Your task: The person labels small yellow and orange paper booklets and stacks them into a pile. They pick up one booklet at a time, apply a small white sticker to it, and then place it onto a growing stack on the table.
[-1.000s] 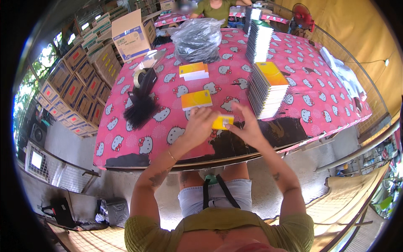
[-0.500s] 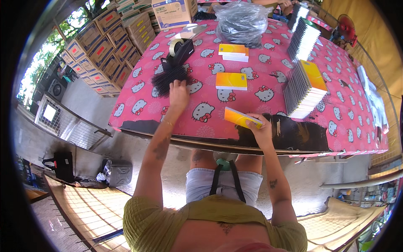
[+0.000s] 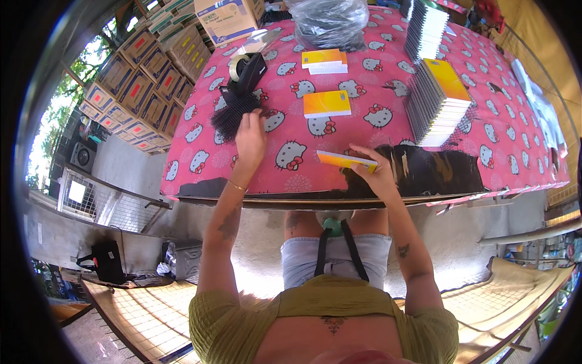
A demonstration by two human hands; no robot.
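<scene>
Fingers and thumb of our right hand (image 3: 378, 173) are clamped on a slim yellow booklet (image 3: 339, 160), held tilted at the near edge of the table, right of centre, its white page edge showing along the top. Our hands are well apart: our left hand (image 3: 250, 139) is off to the left, its fingertips at the right side of a bristly bundle of black coils (image 3: 229, 120). We cannot tell whether those fingers grip any of it or only touch.

Just beyond the bundle sits a black tape dispenser (image 3: 253, 74), with a pale roll of tape (image 3: 233, 68) on its left. Farther from us than the held booklet, near the middle, a small yellow stack (image 3: 327, 104) lies flat, and a second yellow stack (image 3: 322, 59) lies beyond it, its upper part shifted left.

To the right we see a tall pile of spiral-bound notebooks (image 3: 447, 88), yellow cover on top and dark coils facing left; behind it stands another coil-bound pile (image 3: 424, 35). All of this rests on a pink table cover (image 3: 276, 176) printed with white cartoon cat faces, with a ragged black patch (image 3: 436, 168) along the near right.

At the far side sit a plastic bag (image 3: 330, 25) with dark contents and, left of it, a cardboard box (image 3: 229, 19). Beyond the table's left side, brown cartons (image 3: 130, 91) are stacked high.
</scene>
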